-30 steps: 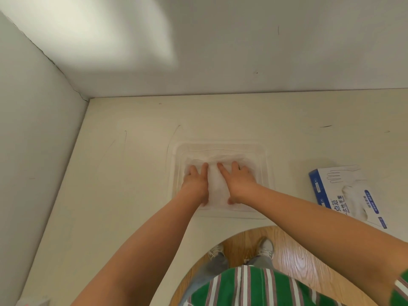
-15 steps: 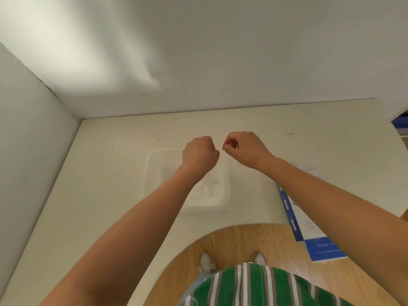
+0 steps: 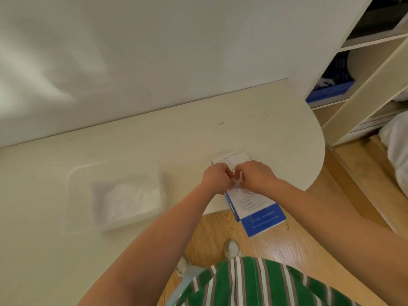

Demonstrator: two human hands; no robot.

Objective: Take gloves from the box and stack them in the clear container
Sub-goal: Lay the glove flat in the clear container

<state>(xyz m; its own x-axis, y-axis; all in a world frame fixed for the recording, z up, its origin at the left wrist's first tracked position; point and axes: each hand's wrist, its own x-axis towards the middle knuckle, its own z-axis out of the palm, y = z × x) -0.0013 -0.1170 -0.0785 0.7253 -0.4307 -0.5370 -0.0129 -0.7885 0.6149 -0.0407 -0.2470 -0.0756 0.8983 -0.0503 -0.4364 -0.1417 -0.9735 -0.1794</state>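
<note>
A white and blue glove box (image 3: 254, 204) lies on the table's near right edge, its blue end hanging past the edge. Both hands are over its opening. My left hand (image 3: 217, 177) and my right hand (image 3: 254, 175) have curled fingers that pinch a thin clear glove (image 3: 238, 181) between them, right at the box top. The clear container (image 3: 72, 191) sits to the left on the table, with a stack of translucent gloves (image 3: 128, 199) inside it. The box opening is hidden by my hands.
The cream table (image 3: 154, 133) meets a white wall at the back and ends in a rounded right edge. A shelf unit (image 3: 362, 89) with a blue bin (image 3: 331, 91) stands at the right. Wooden floor and my shoes show below.
My hands left the gloves in the container, rose as loose fists, then moved right to the glove box, where they now pinch a glove. The view swung to the right.
</note>
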